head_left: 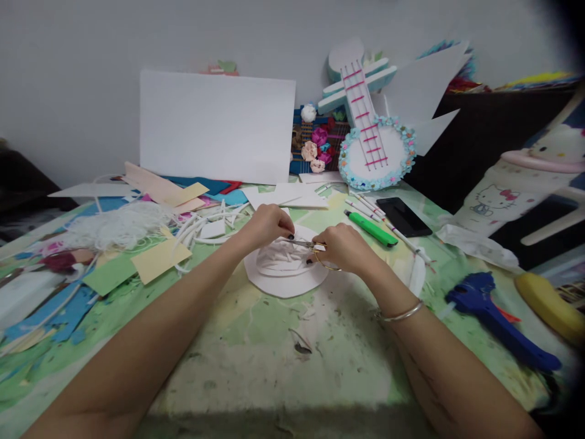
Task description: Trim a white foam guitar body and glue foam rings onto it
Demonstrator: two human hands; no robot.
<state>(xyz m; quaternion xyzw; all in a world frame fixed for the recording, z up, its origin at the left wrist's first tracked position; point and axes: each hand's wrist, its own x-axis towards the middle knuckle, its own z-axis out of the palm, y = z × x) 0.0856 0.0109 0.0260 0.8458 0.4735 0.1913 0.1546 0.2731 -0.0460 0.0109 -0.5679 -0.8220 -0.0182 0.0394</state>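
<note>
In the middle of the table lies a white, hat-like craft piece (292, 277), with a flat round brim and a crumpled, folded top. My right hand (340, 247) grips a small pair of scissors (302, 243) with gold-coloured handles, its blades pointing left across the crumpled top. At the far left side of the piece, my left hand (269, 227) is closed in a pinch close to the scissor tips. What sits between its fingertips is too small and hidden to make out.
To the right are a green cutter (372, 229), a black phone (404, 217) and a blue glue gun (503, 323). White cord (121, 224) and paper scraps (162, 261) crowd the left. Behind stand a white board (217, 128) and a decorated model instrument (375, 152).
</note>
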